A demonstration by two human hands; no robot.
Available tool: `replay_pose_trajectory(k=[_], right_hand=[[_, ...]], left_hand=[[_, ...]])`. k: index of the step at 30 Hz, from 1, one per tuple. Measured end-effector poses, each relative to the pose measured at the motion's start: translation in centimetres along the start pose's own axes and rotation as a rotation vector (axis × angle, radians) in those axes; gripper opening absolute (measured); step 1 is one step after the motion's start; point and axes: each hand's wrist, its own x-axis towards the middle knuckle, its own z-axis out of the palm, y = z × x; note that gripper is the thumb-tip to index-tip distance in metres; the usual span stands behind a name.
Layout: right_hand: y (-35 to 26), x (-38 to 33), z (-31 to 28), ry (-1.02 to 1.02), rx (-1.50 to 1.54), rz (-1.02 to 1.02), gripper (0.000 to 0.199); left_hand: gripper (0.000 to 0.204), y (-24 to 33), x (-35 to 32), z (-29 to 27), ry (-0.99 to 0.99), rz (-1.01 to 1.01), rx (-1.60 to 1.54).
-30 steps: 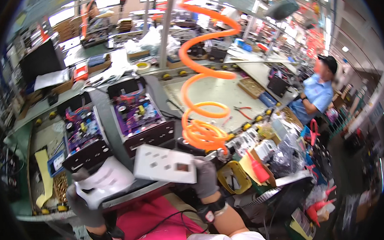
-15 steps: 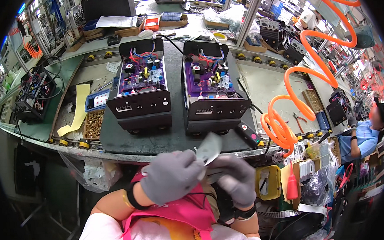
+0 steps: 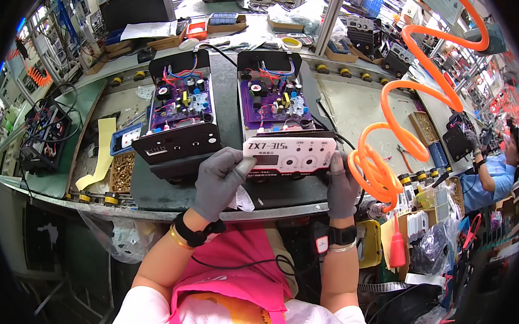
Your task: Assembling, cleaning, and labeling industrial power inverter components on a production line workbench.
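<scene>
Stretched between my two grey-gloved hands is a white front-panel sticker (image 3: 291,153) with a dark window and round dial marks. Its left end is pinched by my left hand (image 3: 219,179), its right end by my right hand (image 3: 341,187). The sticker lies over the front of the right black machine housing (image 3: 275,61); whether it touches that face I cannot tell. Purple circuit boards and coloured wires show in this open housing and in the left one (image 3: 179,143). Below my left hand, a crumpled white backing sheet (image 3: 242,199) lies at the bench edge.
An orange coiled air hose (image 3: 386,108) hangs at the right. Left of the housings are a bin of brass parts (image 3: 121,172), a blue tray (image 3: 126,138) and a yellow paper strip (image 3: 102,155). Pliers (image 3: 404,158) lie at right. A co-worker in blue (image 3: 488,182) sits far right.
My hands were close together near my body, handling a sheet. They have moved forward and apart, and the sticker now spans the right housing's front. The white backing now lies on the bench.
</scene>
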Motion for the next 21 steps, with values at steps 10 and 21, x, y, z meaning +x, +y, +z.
replay_pose_trajectory(k=[10, 21], right_hand=[[-0.7, 1.0, 0.7, 0.037, -0.082, -0.003, 0.019], [0.1, 1.4, 0.6, 0.063, -0.101, 0.005, 0.019]], left_hand=[[0.011, 0.0, 0.6, 0.7, 0.035, 0.087, 0.082], [0.012, -0.2, 0.7, 1.0, 0.067, 0.133, 0.127]])
